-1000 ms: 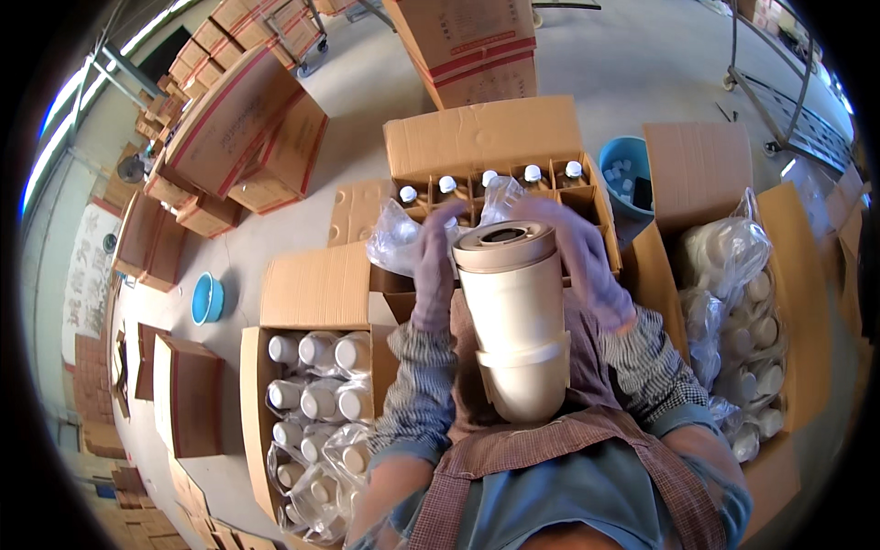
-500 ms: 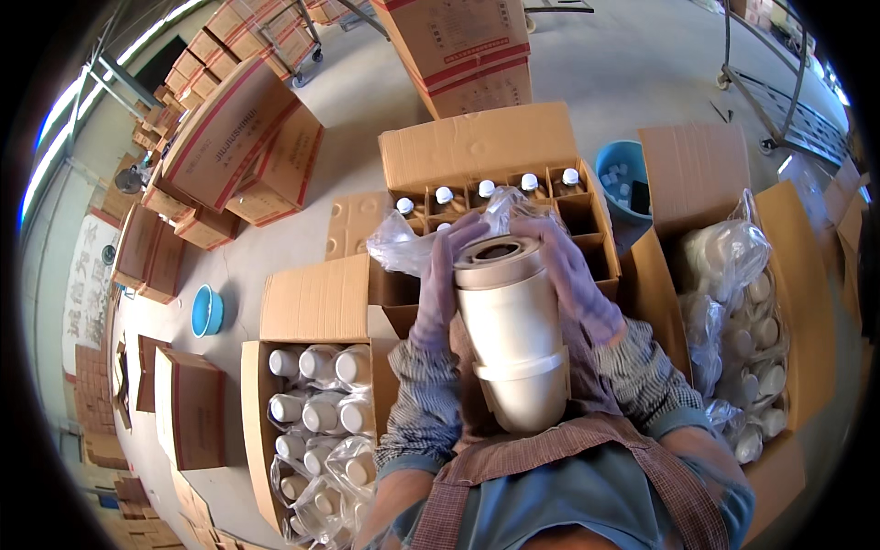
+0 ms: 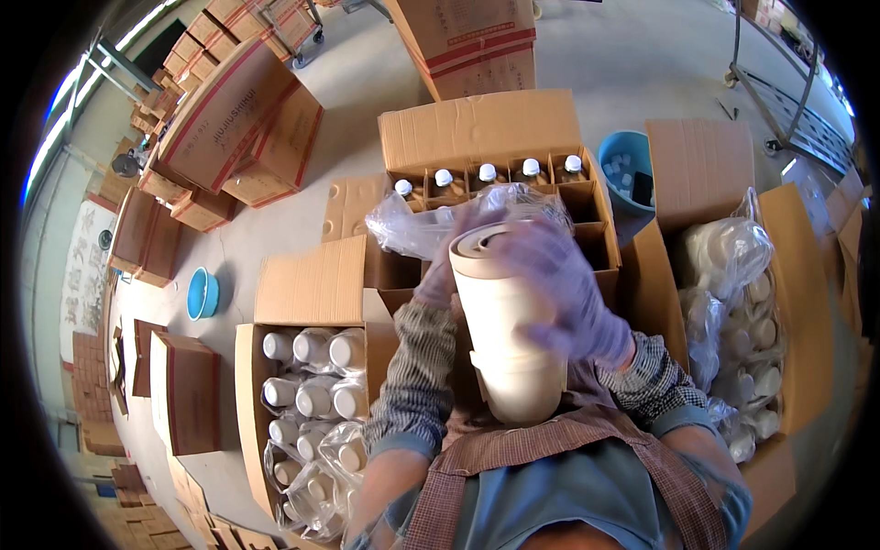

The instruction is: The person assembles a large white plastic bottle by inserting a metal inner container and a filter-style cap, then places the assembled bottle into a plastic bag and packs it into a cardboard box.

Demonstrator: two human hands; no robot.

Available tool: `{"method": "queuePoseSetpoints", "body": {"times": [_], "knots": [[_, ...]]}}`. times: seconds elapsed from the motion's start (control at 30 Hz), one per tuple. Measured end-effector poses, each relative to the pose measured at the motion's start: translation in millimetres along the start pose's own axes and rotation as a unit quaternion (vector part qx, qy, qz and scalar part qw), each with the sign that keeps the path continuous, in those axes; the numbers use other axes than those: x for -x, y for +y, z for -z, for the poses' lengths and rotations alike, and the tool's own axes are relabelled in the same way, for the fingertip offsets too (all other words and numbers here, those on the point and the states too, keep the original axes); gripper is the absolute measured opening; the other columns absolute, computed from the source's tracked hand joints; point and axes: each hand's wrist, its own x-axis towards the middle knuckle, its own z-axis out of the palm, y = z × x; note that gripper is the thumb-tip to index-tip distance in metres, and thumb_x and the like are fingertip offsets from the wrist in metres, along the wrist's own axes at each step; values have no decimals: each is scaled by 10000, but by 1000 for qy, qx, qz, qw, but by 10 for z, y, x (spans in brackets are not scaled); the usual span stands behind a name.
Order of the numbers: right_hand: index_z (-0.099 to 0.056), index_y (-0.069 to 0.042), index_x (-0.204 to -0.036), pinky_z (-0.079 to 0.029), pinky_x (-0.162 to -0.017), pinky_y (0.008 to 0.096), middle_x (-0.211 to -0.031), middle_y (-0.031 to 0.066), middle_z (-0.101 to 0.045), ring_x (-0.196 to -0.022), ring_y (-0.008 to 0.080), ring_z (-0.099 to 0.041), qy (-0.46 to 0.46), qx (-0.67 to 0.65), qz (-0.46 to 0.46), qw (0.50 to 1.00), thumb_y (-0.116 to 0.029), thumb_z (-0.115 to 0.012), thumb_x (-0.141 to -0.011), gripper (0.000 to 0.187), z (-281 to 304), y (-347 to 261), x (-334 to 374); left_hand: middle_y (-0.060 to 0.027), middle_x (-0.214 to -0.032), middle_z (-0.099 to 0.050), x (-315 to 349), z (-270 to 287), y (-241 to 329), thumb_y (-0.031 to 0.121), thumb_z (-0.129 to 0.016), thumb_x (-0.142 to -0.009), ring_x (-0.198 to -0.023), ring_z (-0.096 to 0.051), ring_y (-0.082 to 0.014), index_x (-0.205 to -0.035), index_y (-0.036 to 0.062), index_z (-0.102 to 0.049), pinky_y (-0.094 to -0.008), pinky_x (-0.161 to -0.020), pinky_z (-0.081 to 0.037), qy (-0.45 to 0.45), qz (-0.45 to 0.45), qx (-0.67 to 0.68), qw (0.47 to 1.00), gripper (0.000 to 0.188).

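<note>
A cream cylindrical canister (image 3: 502,321) stands tilted in front of my chest, a dark round opening in its top. A raised band runs around its lower half. My gloved left hand (image 3: 444,273) is closed against its upper left side, the fingertips partly hidden behind it. My gloved right hand (image 3: 570,291) lies over the right side near the top, its fingers smeared by motion, so their grip is unclear. Just beyond both hands, crumpled clear plastic (image 3: 408,229) lies over a divided carton (image 3: 596,197) with several white-capped bottles (image 3: 488,173) along its back row.
On the left, an open carton (image 3: 249,412) holds several white containers in plastic. Another open carton (image 3: 807,302) with plastic-wrapped white pieces stands at right. A blue bucket (image 3: 625,147) holds small light pieces; a blue basin (image 3: 203,295) is on the floor. Closed cartons (image 3: 275,137) stand beyond.
My right hand has moved from the canister's top rim down and inward across its right side. The canister stands slightly higher in view; my left hand stays at its side.
</note>
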Motion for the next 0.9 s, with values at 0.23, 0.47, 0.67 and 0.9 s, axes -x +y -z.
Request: {"method": "queuePoseSetpoints", "body": {"times": [0.23, 0.47, 0.67, 0.9], "knots": [[-568, -19, -1373, -442, -1084, 385, -1332, 153, -612, -1187, 293, -611, 108, -458, -333, 817, -447, -496, -1024, 557, -336, 968, 136, -136, -1411, -556, 328, -651, 283, 268, -487, -1062, -1333, -501, -244, -1443, -12, -486, -362, -1134, -380, 146, -270, -419, 855, 473], [-580, -51, -1332, -348, -1149, 519, -1307, 152, -603, -1294, 343, -526, -25, -28, 3, 999, -475, -649, -922, 594, 27, -6, -130, -173, -1441, -500, 111, -290, 35, 426, -457, -1071, -1298, -537, -267, -1510, 24, -373, -376, -1105, -454, 12, -64, -60, 996, 601], [-614, -20, -1296, -398, -1110, 453, -1282, 165, -625, -1235, 311, -581, 120, -181, -108, 970, -386, -530, -1006, 475, 58, 568, -30, -143, -1468, -493, -19, -30, 416, 341, -436, -1077, -1349, -473, -264, -1483, 6, -428, -391, -1151, -366, 138, -220, -267, 928, 526], [-576, 24, -1324, -380, -1121, 433, -1313, 214, -591, -1262, 326, -556, -3, -165, -51, 985, -441, -427, -1049, 560, -127, 564, 100, -212, -1577, -348, 66, -197, 240, 526, -361, -1063, -1450, -368, -283, -1550, -14, -297, -401, -1203, -303, 13, -110, -238, 965, 729]]}}
